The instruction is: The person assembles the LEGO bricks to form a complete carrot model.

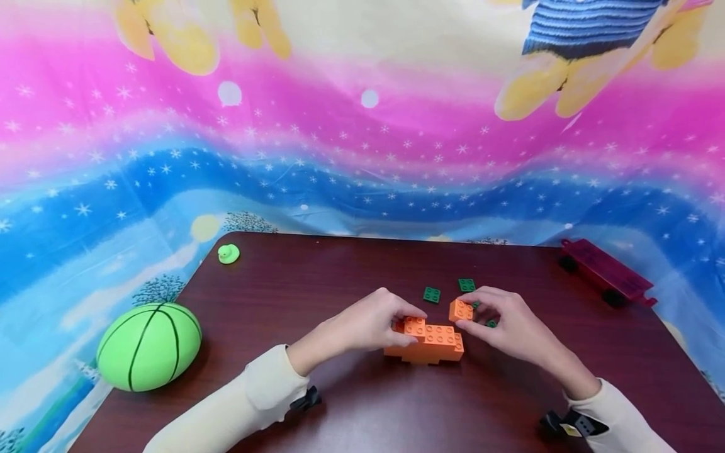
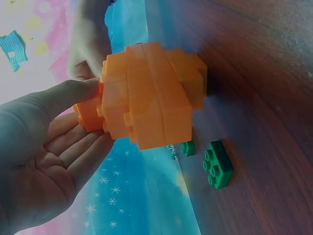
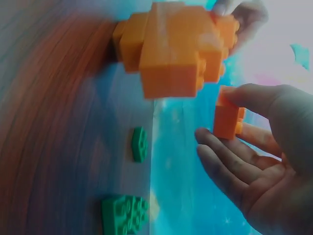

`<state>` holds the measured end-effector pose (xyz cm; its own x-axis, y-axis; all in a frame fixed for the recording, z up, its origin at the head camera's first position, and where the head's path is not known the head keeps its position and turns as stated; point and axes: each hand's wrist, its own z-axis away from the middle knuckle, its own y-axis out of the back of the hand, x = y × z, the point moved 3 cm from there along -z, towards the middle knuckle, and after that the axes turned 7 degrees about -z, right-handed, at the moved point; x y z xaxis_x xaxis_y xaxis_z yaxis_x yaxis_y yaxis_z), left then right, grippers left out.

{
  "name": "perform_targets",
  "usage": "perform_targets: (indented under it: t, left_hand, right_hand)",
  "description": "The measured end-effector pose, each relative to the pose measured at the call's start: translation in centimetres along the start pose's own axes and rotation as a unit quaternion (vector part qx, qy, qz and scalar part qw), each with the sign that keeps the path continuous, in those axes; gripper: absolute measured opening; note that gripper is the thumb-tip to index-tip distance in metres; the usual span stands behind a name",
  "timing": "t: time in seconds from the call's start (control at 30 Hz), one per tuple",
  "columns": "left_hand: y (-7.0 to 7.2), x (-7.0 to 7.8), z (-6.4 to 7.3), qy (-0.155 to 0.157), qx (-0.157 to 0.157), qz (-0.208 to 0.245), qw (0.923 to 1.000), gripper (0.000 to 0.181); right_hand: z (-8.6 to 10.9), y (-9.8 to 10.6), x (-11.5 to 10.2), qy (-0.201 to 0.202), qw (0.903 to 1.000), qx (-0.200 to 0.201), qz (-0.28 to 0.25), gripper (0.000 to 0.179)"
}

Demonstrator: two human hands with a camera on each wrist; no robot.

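Observation:
An orange block build (image 1: 427,352), made of stacked studded toy bricks, stands on the table in front of me. My left hand (image 1: 374,324) pinches the small orange brick (image 1: 415,326) on top of its left end between thumb and fingers. In the left wrist view the thumb lies along that brick (image 2: 90,115). To the right of the build, my right hand (image 1: 504,321) holds a loose orange brick (image 1: 460,310) between thumb and fingers, raised and apart from the build. In the right wrist view this loose brick (image 3: 226,115) shows its studs facing sideways.
Green bricks (image 1: 432,294) (image 1: 467,285) lie behind the build, others partly hidden by the right hand. A green ball (image 1: 150,347) is at the left edge and a green rubber duck (image 1: 229,253) at the back left corner. A red toy skateboard (image 1: 608,270) stands back right.

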<state>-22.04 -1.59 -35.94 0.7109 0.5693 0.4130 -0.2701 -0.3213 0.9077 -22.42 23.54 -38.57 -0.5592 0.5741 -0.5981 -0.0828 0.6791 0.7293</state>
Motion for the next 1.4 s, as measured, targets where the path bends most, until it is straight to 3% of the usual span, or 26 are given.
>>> perform_targets:
  t: [0.17, 0.4, 0.87, 1.4]
  left_hand:
    - [0.0, 0.1, -0.1, -0.002, -0.002, -0.012, 0.9999, 0.039]
    - [0.0, 0.3, -0.3, -0.007, -0.008, -0.013, 0.9999, 0.038]
    - [-0.1, 0.2, -0.5, 0.002, -0.016, -0.009, 0.9998, 0.039]
    - [-0.2, 0.3, -0.5, 0.003, -0.013, 0.009, 0.9999, 0.038]
  right_hand:
    - [0.1, -0.1, -1.5, 0.014, 0.9989, 0.009, -0.044, 0.031]
    - [0.5, -0.8, -3.0, 0.022, 0.9964, -0.029, -0.076, 0.031]
    - [0.6, -1.0, -3.0, 0.004, 0.9952, -0.051, -0.083, 0.03]
    - [0.8, -1.2, -2.7, 0.009, 0.9939, -0.046, -0.099, 0.032]
